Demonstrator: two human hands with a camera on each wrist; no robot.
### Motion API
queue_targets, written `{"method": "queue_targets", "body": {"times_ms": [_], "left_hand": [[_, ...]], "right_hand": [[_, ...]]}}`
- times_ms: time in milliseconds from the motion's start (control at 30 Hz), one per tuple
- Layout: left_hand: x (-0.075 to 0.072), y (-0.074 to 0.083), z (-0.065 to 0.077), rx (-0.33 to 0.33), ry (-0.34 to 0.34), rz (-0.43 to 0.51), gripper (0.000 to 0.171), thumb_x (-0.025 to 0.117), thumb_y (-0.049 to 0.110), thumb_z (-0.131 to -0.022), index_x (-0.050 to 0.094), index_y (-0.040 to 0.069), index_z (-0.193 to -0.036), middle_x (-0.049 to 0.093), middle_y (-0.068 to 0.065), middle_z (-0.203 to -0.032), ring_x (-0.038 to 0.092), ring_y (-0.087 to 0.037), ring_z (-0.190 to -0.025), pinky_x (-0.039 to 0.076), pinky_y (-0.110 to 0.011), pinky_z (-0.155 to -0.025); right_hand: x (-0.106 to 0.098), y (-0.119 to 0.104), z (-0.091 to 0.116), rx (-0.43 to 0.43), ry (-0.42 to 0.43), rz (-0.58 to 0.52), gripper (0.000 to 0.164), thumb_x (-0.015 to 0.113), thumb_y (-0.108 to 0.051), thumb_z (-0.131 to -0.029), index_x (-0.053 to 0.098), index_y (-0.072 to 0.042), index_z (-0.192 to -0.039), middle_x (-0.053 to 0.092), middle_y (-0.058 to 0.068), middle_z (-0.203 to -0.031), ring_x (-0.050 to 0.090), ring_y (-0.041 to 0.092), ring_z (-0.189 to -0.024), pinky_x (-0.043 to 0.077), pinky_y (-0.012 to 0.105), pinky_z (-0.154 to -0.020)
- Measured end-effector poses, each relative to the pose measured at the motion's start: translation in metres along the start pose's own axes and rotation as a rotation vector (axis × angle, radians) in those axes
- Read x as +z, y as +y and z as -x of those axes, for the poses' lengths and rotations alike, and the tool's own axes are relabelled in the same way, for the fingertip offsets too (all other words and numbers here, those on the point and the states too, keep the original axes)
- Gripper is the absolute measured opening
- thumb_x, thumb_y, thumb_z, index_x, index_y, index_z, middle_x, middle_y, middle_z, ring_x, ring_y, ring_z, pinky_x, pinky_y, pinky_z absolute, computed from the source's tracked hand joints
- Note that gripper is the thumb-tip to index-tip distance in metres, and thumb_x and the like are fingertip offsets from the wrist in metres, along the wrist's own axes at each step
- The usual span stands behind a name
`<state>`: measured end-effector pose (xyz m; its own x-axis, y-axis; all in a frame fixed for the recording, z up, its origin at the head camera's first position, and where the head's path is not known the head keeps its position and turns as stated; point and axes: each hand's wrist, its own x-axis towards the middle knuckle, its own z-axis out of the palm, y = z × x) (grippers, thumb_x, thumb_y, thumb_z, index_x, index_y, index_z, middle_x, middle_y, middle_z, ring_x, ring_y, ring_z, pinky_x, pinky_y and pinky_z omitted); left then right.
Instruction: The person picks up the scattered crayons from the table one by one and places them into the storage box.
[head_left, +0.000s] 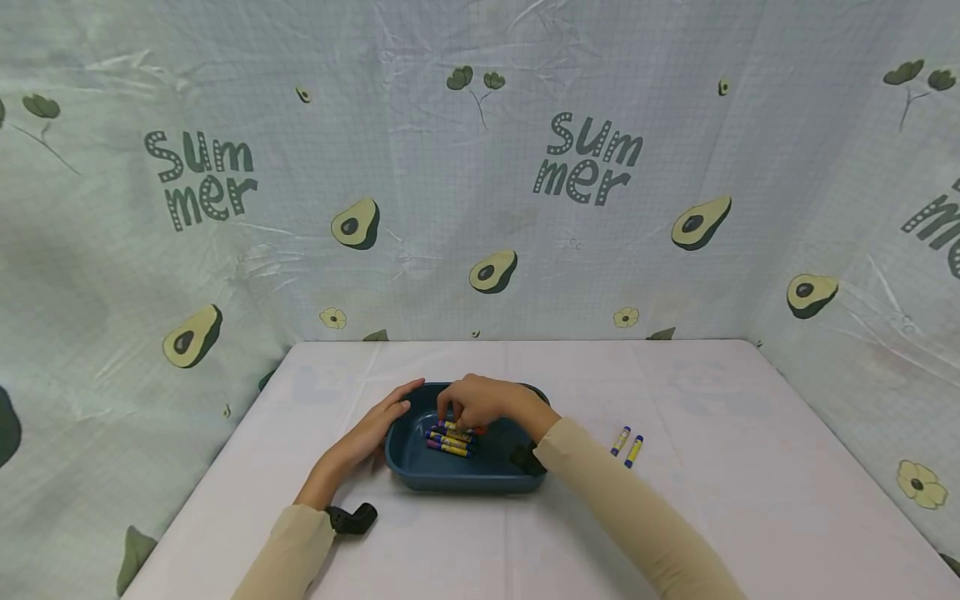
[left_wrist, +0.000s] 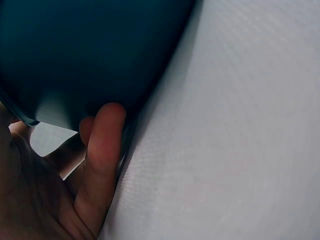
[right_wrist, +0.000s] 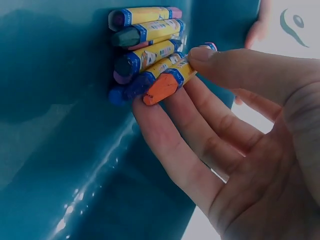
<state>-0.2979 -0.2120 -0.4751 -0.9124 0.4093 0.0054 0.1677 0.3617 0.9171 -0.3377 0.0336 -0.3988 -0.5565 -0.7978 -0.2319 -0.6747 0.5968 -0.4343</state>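
A blue plastic tub (head_left: 465,482) stands on the table, with several crayons (head_left: 448,443) in yellow-and-blue wrappers lying side by side inside. My left hand (head_left: 378,425) holds the tub's left end, thumb over the rim; in the left wrist view its fingers (left_wrist: 105,150) bear against the outer wall. Reaching in over the right side, my right hand (head_left: 480,400) pinches an orange crayon (right_wrist: 162,89) between thumb and fingers. That crayon is close against the row, beside a blue crayon (right_wrist: 137,87). A dark green crayon (right_wrist: 126,37) lies farther along the row.
Two more crayons (head_left: 627,446) lie on the white-covered table (head_left: 705,500) to the right of the tub. Behind the table hangs a pale sheet (head_left: 420,167) printed with avocados and lettering. A black wrist camera (head_left: 354,520) sits under the left wrist.
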Motion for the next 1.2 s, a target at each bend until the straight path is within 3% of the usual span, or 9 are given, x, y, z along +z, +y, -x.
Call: {"method": "queue_targets", "body": {"times_ms": [1200], "left_hand": [[0.000,0.003,0.001,-0.029,0.000,0.027,0.051,0.030,0.035,-0.114,0.026,0.030,-0.165,0.021,-0.007,-0.173,0.017,-0.037,-0.160,0.012,-0.066,-0.126]], "right_hand": [[0.004,0.000,-0.015,0.141,-0.021,-0.043,0.028,0.072,-0.010,-0.096,0.072,-0.020,-0.122,0.070,0.004,-0.104,0.068,0.013,-0.075,0.059,0.027,-0.061]]}}
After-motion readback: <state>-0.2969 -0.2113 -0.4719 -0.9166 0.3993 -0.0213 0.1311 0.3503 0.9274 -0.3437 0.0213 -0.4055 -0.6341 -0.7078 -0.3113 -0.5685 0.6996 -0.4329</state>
